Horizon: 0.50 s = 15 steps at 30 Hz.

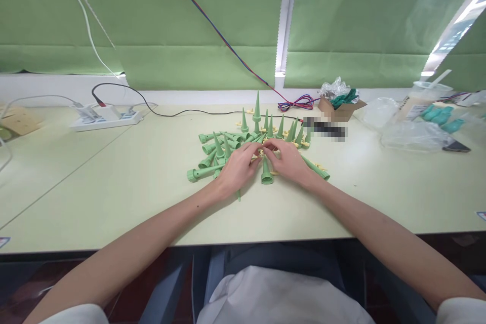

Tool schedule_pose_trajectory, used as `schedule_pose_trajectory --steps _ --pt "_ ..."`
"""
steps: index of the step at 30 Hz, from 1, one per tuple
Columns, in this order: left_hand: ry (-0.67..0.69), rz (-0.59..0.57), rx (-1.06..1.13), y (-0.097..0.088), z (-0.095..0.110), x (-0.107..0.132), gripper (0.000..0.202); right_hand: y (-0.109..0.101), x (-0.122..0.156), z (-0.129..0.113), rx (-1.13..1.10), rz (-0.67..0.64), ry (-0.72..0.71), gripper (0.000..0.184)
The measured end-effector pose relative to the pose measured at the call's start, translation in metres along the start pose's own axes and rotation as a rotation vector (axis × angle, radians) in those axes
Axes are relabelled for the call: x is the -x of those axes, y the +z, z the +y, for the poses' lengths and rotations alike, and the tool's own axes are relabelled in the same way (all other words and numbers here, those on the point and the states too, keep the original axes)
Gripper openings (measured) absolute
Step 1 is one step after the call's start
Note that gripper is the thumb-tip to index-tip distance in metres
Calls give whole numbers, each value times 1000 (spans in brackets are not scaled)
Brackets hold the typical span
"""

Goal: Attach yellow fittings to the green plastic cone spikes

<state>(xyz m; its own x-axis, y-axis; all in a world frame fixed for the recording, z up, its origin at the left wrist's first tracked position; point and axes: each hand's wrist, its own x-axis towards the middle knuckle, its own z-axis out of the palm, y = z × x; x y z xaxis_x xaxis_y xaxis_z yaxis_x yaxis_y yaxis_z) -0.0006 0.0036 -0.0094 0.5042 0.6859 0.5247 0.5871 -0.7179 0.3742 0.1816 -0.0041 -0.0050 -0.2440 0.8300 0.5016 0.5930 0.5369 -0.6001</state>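
Observation:
My left hand [240, 166] and my right hand [287, 161] meet at the middle of a heap of green plastic spikes. The fingertips of both are pinched together, almost touching, and hide whatever is between them. A bit of yellow shows close to the fingers. Just below them lies a green cone-shaped spike [267, 176], its round open end towards me. Left of my left hand is a longer green spike [201, 173] with a ribbed cap. Behind my hands several spikes stand upright, the tallest green spike [257, 106] at the back. Small yellow valve pieces [306, 144] are scattered among them.
A white power strip [108, 120] with plugs stands at the back left. A black cable [182, 113] runs behind the heap. At the back right are a cardboard box [341, 110], a plastic cup with straw [419, 98], plastic bags and a dark phone-like object [456, 147].

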Motion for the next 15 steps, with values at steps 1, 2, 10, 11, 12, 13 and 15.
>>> schedule_pose_trajectory --steps 1,2,10,11,12,13,15 --pt "-2 37 8 -1 1 0 25 -1 1 -2 -43 -8 13 15" --pt "-2 66 16 -2 2 0 25 -1 1 -4 -90 -12 31 15" --pt "-4 112 59 -4 9 1 20 4 2 -1 -492 -79 74 13" --pt "-8 107 57 -4 9 1 20 4 1 0 -526 -83 88 12" --pt "-14 101 53 -5 9 1 20 4 1 1 -550 -84 101 12" --pt "-20 95 50 -5 10 1 20 3 1 1 -564 -80 111 13" --pt "-28 81 44 -6 10 1 20 2 1 1 -568 -64 125 14"
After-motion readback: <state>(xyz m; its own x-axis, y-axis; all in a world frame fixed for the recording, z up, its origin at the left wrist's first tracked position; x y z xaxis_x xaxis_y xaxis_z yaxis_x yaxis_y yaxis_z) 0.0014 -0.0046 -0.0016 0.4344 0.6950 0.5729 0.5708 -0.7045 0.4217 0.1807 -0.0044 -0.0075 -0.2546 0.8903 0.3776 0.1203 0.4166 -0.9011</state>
